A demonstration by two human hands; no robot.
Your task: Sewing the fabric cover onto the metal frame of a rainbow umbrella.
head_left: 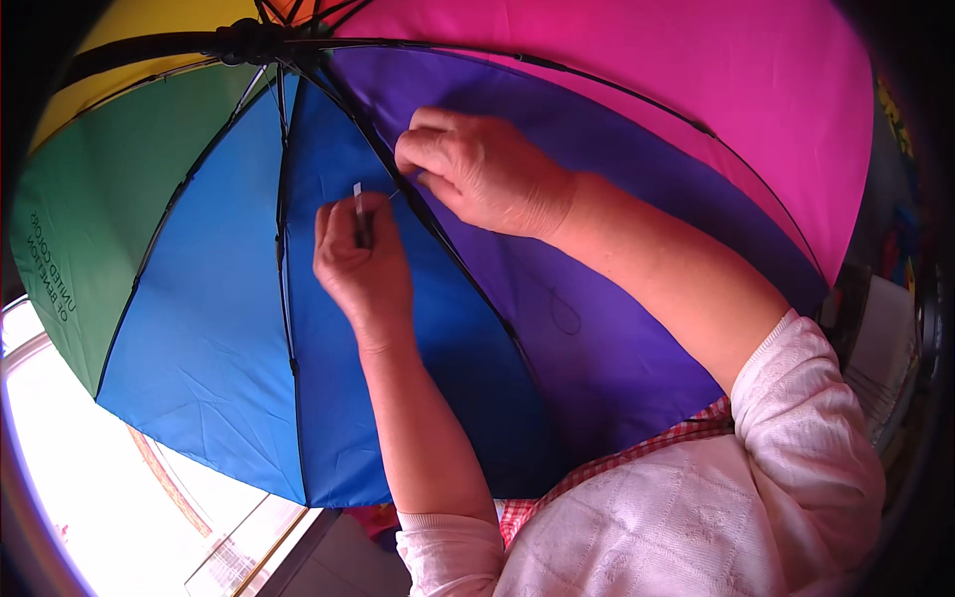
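Fingers curled in, my left hand (pixel 360 254) grips a small dark tool (pixel 365 232) with a pale flat tip pointing up; my right hand (pixel 482 169) has its fingertips pressed together just beside a black rib (pixel 458 257), and my knuckles block whatever they may pinch, so I cannot tell; an open multicoloured umbrella (pixel 209 289) spreads behind both hands, its inside facing me; a thin dark loop (pixel 565 310) shows on the purple panel (pixel 597 358) below.
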